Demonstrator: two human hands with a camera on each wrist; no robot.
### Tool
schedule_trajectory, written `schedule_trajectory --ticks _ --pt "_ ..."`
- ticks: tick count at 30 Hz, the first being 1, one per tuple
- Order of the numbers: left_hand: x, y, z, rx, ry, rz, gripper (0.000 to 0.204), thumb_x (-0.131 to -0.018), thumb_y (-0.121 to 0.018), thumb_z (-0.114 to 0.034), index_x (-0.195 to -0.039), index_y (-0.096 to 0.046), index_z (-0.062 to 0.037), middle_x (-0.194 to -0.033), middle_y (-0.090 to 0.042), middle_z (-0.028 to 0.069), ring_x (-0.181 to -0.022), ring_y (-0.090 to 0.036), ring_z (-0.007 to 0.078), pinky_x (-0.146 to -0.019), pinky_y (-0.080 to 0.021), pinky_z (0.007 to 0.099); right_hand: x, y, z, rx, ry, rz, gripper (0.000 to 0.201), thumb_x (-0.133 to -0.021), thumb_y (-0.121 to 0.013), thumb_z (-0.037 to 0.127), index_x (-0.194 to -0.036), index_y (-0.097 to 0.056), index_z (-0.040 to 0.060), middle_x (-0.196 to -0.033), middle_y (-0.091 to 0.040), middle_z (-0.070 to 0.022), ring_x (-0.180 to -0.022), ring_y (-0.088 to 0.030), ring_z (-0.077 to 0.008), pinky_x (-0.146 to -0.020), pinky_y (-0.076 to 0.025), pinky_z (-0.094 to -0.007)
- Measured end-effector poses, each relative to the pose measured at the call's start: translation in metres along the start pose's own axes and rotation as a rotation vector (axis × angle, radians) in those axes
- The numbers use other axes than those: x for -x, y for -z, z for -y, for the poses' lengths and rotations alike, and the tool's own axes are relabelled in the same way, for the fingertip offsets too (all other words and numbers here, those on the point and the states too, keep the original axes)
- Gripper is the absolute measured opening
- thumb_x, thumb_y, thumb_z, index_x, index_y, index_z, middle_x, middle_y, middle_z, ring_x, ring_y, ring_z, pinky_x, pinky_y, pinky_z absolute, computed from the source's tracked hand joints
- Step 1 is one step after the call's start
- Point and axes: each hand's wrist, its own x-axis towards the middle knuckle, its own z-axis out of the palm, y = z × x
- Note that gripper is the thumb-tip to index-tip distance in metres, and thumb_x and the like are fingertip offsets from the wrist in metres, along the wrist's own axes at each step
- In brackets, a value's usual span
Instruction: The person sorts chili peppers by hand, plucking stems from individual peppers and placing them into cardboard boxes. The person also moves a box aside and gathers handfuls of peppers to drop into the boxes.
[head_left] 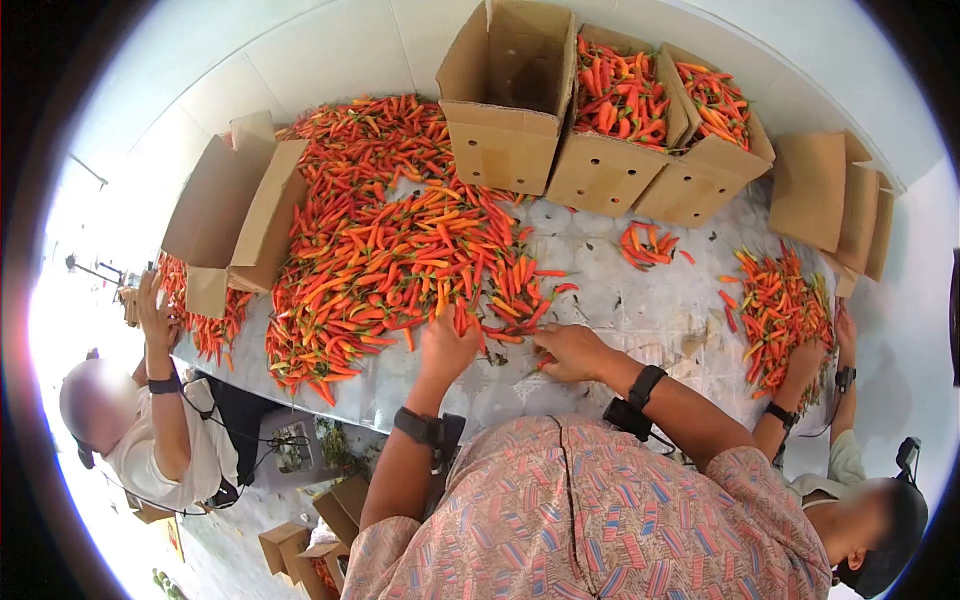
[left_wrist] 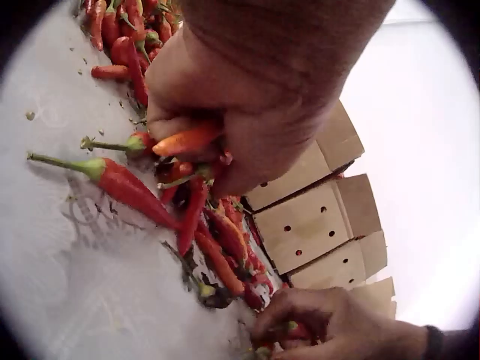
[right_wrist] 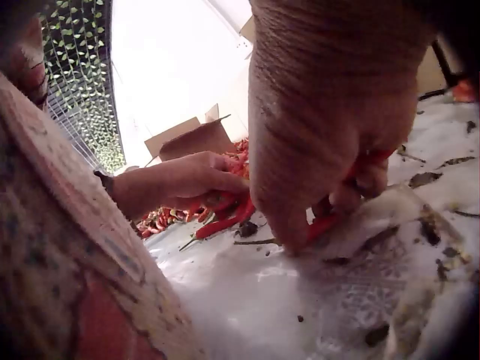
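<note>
A large heap of red and orange chili peppers [head_left: 380, 270] spreads over the plastic-covered table. At the heap's near edge my left hand [head_left: 450, 350] has its fingers curled round several chilies; an orange one [left_wrist: 187, 139] pokes out between thumb and fingers in the left wrist view. A red chili with a long green stem [left_wrist: 135, 191] lies just below that hand. To the right, my right hand [head_left: 575, 353] is low over the table, gripping red chilies [right_wrist: 322, 226] in curled fingers. Its palm side is partly hidden in the right wrist view.
An empty cardboard box [head_left: 505, 130] stands at the back beside two chili-filled boxes [head_left: 605, 175]. A small cluster of chilies [head_left: 648, 245] lies right of centre. Another person's hands work at a right-hand pile [head_left: 785, 320]; a person [head_left: 150, 430] sits left near an open box [head_left: 220, 220].
</note>
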Motion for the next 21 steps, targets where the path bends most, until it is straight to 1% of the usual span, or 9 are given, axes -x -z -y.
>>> schedule_trajectory --ticks 2,4,6,8,9,12,15,18,21 --pt "-0.002 0.0 0.004 -0.029 -0.001 -0.02 0.022 -0.071 -0.062 -0.018 -0.077 -0.05 -0.0004 -0.069 -0.057 0.0201 -0.067 -0.057 0.0369 -0.057 -0.045 0.0422 -0.004 0.002 0.005 0.101 0.038 0.119 0.019 -0.067 -0.057 0.016 -0.083 -0.057 0.0066 -0.088 -0.055 -0.0129 -0.081 -0.057 -0.0319 -0.068 -0.046 -0.0423" --pt "-0.004 -0.003 0.004 -0.134 -0.108 -0.002 0.026 -0.072 -0.063 -0.02 -0.082 -0.05 0.0002 -0.073 -0.058 0.0205 -0.072 -0.058 0.0368 -0.06 -0.046 0.043 -0.004 0.0 0.006 0.123 0.06 0.127 0.017 -0.068 -0.056 0.016 -0.082 -0.057 0.0062 -0.088 -0.055 -0.0132 -0.08 -0.057 -0.032 -0.068 -0.046 -0.0422" --pt "-0.006 -0.009 0.006 -0.193 -0.072 0.015 0.029 -0.072 -0.064 -0.022 -0.084 -0.05 0.0005 -0.076 -0.058 0.0205 -0.073 -0.058 0.0369 -0.062 -0.047 0.0434 -0.003 -0.001 0.002 0.142 0.074 0.133 0.016 -0.068 -0.055 0.016 -0.081 -0.056 0.0059 -0.088 -0.055 -0.0135 -0.08 -0.057 -0.0322 -0.068 -0.046 -0.0421" --pt "-0.006 -0.013 0.007 -0.252 -0.035 0.036 0.031 -0.072 -0.065 -0.023 -0.086 -0.05 0.0007 -0.079 -0.058 0.0205 -0.075 -0.058 0.0369 -0.063 -0.047 0.0438 -0.002 -0.001 -0.008 0.078 0.088 -0.023 0.019 -0.068 -0.058 0.015 -0.084 -0.055 0.0058 -0.087 -0.056 -0.0129 -0.076 -0.057 -0.0323 -0.067 -0.045 -0.0414" --pt "-0.005 -0.011 0.002 -0.281 -0.012 0.055 0.031 -0.072 -0.064 -0.023 -0.087 -0.05 0.0006 -0.08 -0.058 0.0207 -0.075 -0.059 0.0368 -0.064 -0.048 0.0436 -0.003 0.002 -0.012 0.077 0.089 -0.024 0.019 -0.068 -0.058 0.015 -0.084 -0.055 0.0058 -0.087 -0.056 -0.0129 -0.076 -0.057 -0.0323 -0.067 -0.045 -0.0414" --pt "-0.002 -0.01 -0.008 -0.335 0.021 0.083 0.031 -0.072 -0.064 -0.022 -0.088 -0.05 0.0005 -0.085 -0.057 0.0206 -0.075 -0.059 0.0363 -0.064 -0.048 0.043 -0.011 0.018 -0.022 -0.019 -0.101 -0.184 0.024 -0.07 -0.055 0.012 -0.092 -0.055 0.0037 -0.087 -0.057 -0.016 -0.077 -0.057 -0.0326 -0.067 -0.045 -0.0417" --pt "-0.002 -0.014 -0.007 -0.365 -0.016 0.087 0.03 -0.072 -0.062 -0.02 -0.09 -0.05 0.0004 -0.09 -0.055 0.0196 -0.077 -0.059 0.0357 -0.065 -0.049 0.0422 -0.02 0.023 -0.028 0.041 -0.007 -0.318 0.025 -0.071 -0.053 0.009 -0.095 -0.055 0.0051 -0.089 -0.057 -0.0158 -0.079 -0.057 -0.0328 -0.067 -0.046 -0.0418" --pt "0.001 -0.017 -0.007 -0.374 -0.054 0.09 0.029 -0.071 -0.061 -0.019 -0.09 -0.051 0.0002 -0.093 -0.053 0.0181 -0.08 -0.058 0.0352 -0.065 -0.049 0.0417 -0.024 0.017 -0.025 0.204 -0.046 -0.176 0.028 -0.071 -0.054 0.009 -0.1 -0.054 0.0078 -0.089 -0.056 -0.0143 -0.076 -0.058 -0.0322 -0.066 -0.046 -0.0413" --pt "0.003 -0.015 -0.009 -0.383 -0.051 0.101 0.027 -0.071 -0.06 -0.018 -0.089 -0.051 0.0002 -0.093 -0.053 0.0174 -0.082 -0.058 0.0349 -0.065 -0.049 0.0414 -0.023 0.011 -0.02 0.283 -0.056 -0.144 0.03 -0.071 -0.057 0.011 -0.101 -0.054 0.0103 -0.089 -0.055 -0.0122 -0.075 -0.058 -0.0309 -0.066 -0.047 -0.0407"
